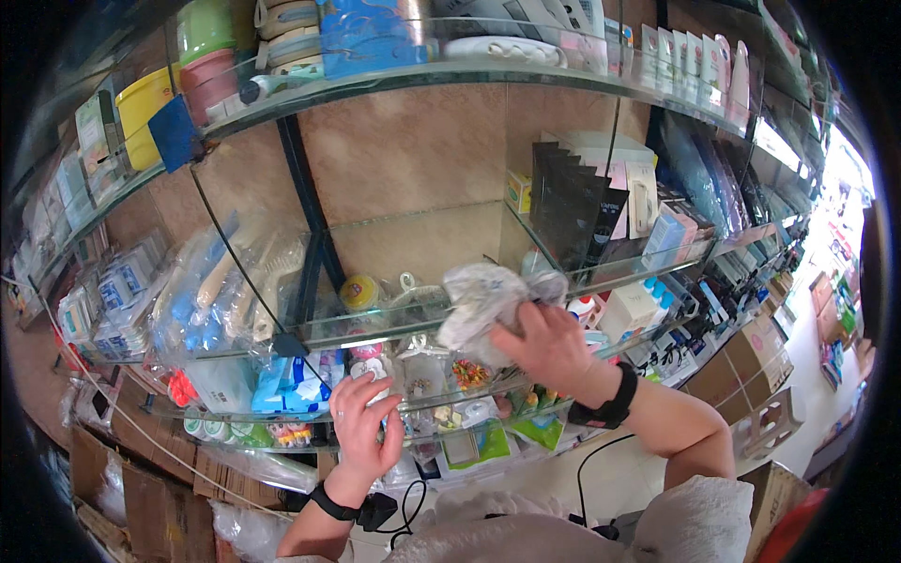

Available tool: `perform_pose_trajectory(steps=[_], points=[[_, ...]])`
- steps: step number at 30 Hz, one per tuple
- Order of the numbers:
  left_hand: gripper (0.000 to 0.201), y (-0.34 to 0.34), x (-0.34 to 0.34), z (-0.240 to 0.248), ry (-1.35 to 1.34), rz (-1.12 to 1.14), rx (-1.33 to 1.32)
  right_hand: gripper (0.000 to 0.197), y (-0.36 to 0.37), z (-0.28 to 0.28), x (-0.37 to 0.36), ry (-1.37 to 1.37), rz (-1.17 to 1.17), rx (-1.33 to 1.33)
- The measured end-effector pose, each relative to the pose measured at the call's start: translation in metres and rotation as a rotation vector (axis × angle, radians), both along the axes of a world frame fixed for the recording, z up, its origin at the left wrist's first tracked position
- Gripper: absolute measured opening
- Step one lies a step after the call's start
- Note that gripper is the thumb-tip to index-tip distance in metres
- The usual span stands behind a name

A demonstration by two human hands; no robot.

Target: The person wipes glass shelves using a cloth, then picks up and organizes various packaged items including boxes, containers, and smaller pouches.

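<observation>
My right hand (552,349) is closed on a crumpled, whitish cloth (479,305) with faint grey marks. The cloth lies against the front of the middle glass shelf (441,230), whose bare glass shows behind it. Lower and to the left, my left hand (364,422) holds nothing; its fingers are apart and slightly bent, near the front edge of a lower glass shelf. Small goods in clear bags, among them a bag of colourful bits (469,374), lie on the shelf between my hands. Both wrists wear black bands.
Bagged brushes (225,291) stand on the left of the middle shelf, dark upright packets (572,202) on its right. Above runs another glass shelf with a blue box (374,38) and white tubes (685,61). Cardboard boxes (746,361) stand on the right-hand floor; a white cord (141,422) crosses the left.
</observation>
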State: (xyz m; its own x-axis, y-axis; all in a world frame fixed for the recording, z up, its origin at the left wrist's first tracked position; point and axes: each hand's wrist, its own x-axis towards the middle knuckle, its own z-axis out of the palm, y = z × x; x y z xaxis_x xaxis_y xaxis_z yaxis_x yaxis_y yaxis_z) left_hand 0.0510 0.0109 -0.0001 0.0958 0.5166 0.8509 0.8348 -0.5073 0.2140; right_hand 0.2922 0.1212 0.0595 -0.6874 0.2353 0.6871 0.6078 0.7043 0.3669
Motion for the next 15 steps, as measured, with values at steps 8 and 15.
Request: perform_pose_trajectory(steps=[8,15], points=[[0.020,-0.002,0.035,0.014,0.025,-0.018,0.013,0.021,0.021,-0.017,0.083,0.028,-0.194,0.099],[0.020,0.007,0.067,0.023,0.067,-0.119,0.003,0.032,-0.019,-0.012,0.125,0.109,-0.276,-0.219]])
